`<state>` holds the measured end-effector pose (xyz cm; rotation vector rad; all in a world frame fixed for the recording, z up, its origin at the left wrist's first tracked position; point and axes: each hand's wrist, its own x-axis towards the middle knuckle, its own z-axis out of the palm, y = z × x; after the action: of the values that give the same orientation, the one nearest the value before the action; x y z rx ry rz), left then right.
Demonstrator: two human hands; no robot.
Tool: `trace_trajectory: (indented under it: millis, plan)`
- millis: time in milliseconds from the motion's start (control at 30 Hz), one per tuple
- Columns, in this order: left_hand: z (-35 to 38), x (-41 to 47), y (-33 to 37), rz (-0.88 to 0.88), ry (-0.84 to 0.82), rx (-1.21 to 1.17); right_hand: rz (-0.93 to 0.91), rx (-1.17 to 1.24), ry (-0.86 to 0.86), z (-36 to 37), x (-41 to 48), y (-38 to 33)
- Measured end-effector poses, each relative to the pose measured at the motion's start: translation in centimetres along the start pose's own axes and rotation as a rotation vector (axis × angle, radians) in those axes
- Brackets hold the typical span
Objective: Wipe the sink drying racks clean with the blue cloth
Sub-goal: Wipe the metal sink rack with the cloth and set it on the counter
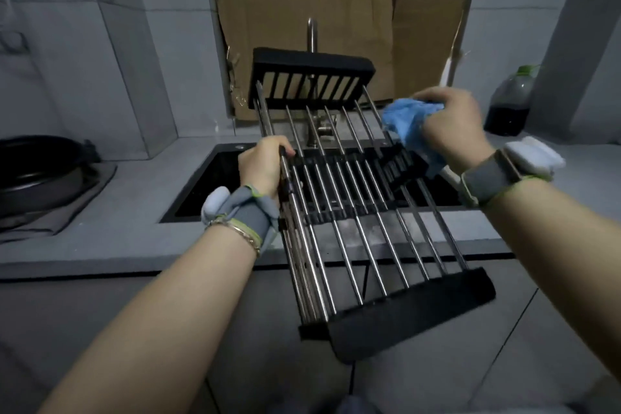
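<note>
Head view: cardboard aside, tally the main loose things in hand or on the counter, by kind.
Drying rack: 1
Blue cloth: 1
Bottle: 1
Pan: 1
Grey mat: 1
Total: 5

No readable text, labels, brands or numbers anywhere in view.
</note>
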<state>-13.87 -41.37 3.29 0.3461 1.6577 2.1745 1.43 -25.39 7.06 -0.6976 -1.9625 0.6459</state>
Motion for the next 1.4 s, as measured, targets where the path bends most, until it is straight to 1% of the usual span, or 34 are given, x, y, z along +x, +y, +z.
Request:
trace_trajectory:
  millis: [67,100,167,267,333,467,533,600,667,733,800,867,933,1000,1067,1167,1267,1333,1400]
  plan:
    - [-0.3,0.7,0.1,-0.007,0.027,-0.041,-0.084,-0.122,-0.146,-0.4,-2.2,-1.7]
    - [-0.5,0.9,0.3,-0.010,0.053,-0.063,-0.140,-0.215,-0.181,-0.5,-3.2,-1.9]
    - [-1.1,1.6,0.7,0.004,0.114,-0.112,-0.215,-0.346,-0.180,-0.7,-5.0,-1.4]
    - [-2.1,3.3,0.6,0.037,0.265,-0.184,-0.223,-0.467,-0.174,-0.2,-6.7,1.1]
    - [-2.4,3.1,1.0,0.038,0.304,-0.237,-0.247,-0.497,-0.135,0.8,-7.6,2.5]
    - [-1.7,2.0,0.6,0.080,0.353,-0.261,-0.282,-0.298,0.017,4.9,-12.1,2.3]
    - [-1.7,2.3,0.1,0.080,0.376,-0.290,-0.370,-0.233,0.005,7.0,-15.6,0.9]
    - [-2.0,2.4,-0.2,0.063,0.398,-0.284,-0.457,-0.183,-0.042,7.8,-18.0,0.5]
    - [-2.3,2.9,-0.4,0.056,0.422,-0.293,-0.497,-0.105,-0.056,6.9,-16.8,1.7]
    - [-3.0,3.4,-0.5,0.037,0.443,-0.324,-0.433,-0.117,-0.022,5.7,-13.7,3.7]
    - [-3.2,3.6,-0.3,0.021,0.428,-0.349,-0.275,-0.179,0.015,4.7,-9.9,5.6]
    - [-3.0,3.5,-0.4,0.022,0.423,-0.348,-0.113,-0.213,0.002,4.3,-7.0,7.0]
    - [-2.8,3.4,-0.7,0.026,0.416,-0.362,-0.056,-0.195,0.018,4.4,-6.1,7.4]
    - [-2.3,3.7,-1.1,0.027,0.405,-0.399,-0.107,-0.190,0.104,4.4,-6.9,6.7]
    - [-2.2,3.9,-1.1,0.037,0.421,-0.421,-0.254,-0.132,0.152,5.5,-10.2,5.0]
    - [-1.9,4.1,-1.2,0.045,0.447,-0.358,-0.464,-0.024,0.115,7.8,-15.9,2.9]
    - [-1.8,3.8,-1.3,0.035,0.430,-0.346,-0.574,0.040,0.046,8.0,-16.9,3.2]
    - [-2.0,3.8,-1.3,0.009,0.439,-0.348,-0.560,0.010,0.023,7.0,-14.3,4.3]
    - [-2.3,3.7,-1.2,0.003,0.421,-0.380,-0.436,-0.086,0.055,5.6,-10.4,6.0]
